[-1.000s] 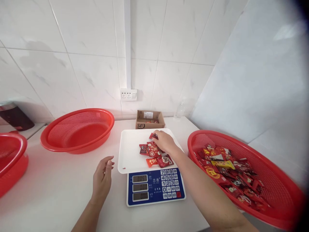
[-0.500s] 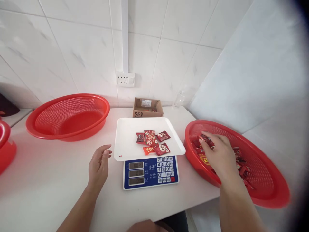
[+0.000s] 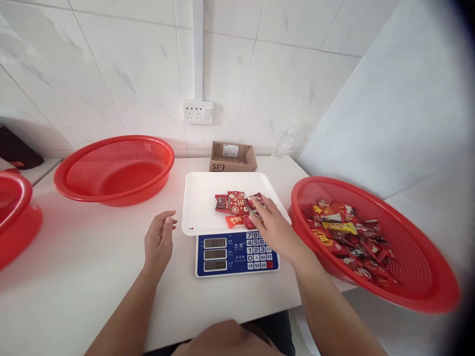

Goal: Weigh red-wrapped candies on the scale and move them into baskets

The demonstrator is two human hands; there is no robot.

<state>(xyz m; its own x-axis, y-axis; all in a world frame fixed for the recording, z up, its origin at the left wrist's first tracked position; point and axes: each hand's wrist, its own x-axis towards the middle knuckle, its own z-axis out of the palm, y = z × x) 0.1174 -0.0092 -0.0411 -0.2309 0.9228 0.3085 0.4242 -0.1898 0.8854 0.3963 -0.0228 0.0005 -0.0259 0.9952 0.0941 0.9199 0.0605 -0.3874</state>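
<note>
Several small red snack packets [image 3: 237, 202] lie on the white tray [image 3: 198, 198] of a weighing scale with a blue keypad panel [image 3: 237, 269]. My right hand [image 3: 276, 230] reaches over the tray's right half, thumb and fingers apart, fingertips at the two right-hand packets and partly covering them. Whether a further packet lies under the palm is hidden. To the left of the scale, my left hand [image 3: 159, 240] hovers with loosely bent fingers and nothing in it. A red basket [image 3: 415, 247] at the right holds many red wrapped packets and a yellow one [image 3: 339, 227].
A red basket [image 3: 148, 190] with perforated sides stands at the back left, and part of another red basket [image 3: 22, 227] shows at the left edge. Behind the scale is a small cardboard box [image 3: 233, 165], with a clear plastic item [image 3: 282, 143] near the wall.
My right hand has moved left from the right-hand basket, where it gripped a red packet, to the packets on the tray. My left hand stays beside the scale. The view has shifted slightly.
</note>
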